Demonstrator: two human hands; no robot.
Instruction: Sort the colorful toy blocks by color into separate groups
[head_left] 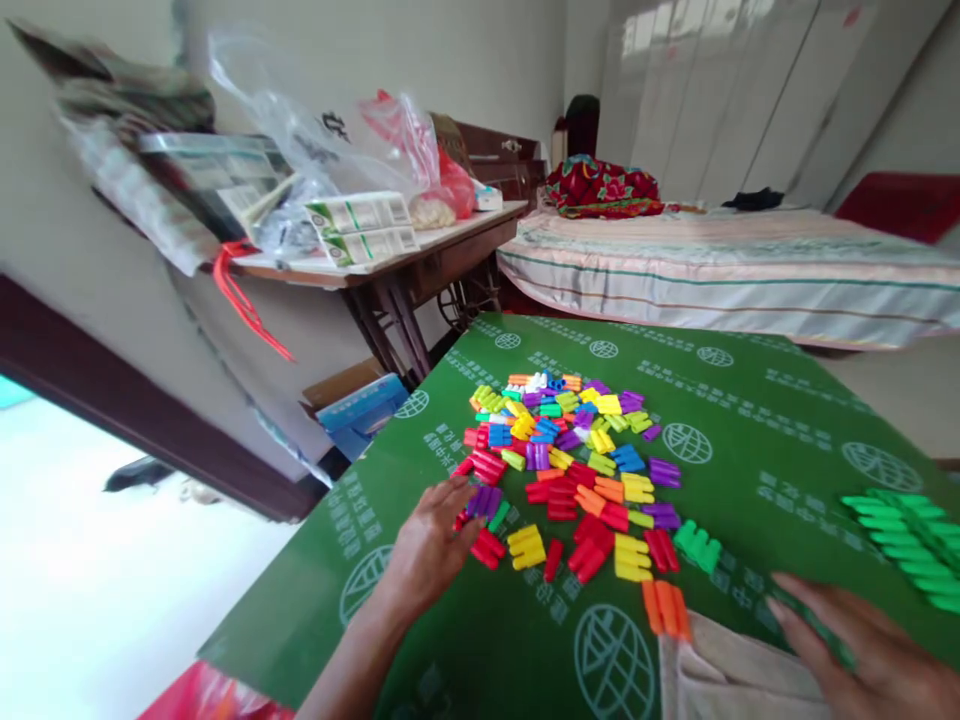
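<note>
My left hand [429, 545] reaches over the left edge of a spread of coloured plastic pieces. Its fingers are stretched out and apart, beside a purple piece [486, 501] and a red piece [488, 548]; whether they touch is unclear. A small green piece [499, 517] lies close to its thumb. At the lower right, my blurred right hand [862, 640] has thumb and fingers apart, with green showing in the gap. Nearby are a pale cloth [750, 665], an orange piece [666, 610] and a green piece [697, 546]. Interlocked bright green pieces [911, 540] lie farther right.
The green table [300, 610] carries globe prints and lettering. Left of it stands a desk [450, 240] with boxes [364, 225] and plastic bags [405, 150]. A bed [712, 265] stands behind. Blue and brown boxes [360, 405] sit on the floor between desk and table.
</note>
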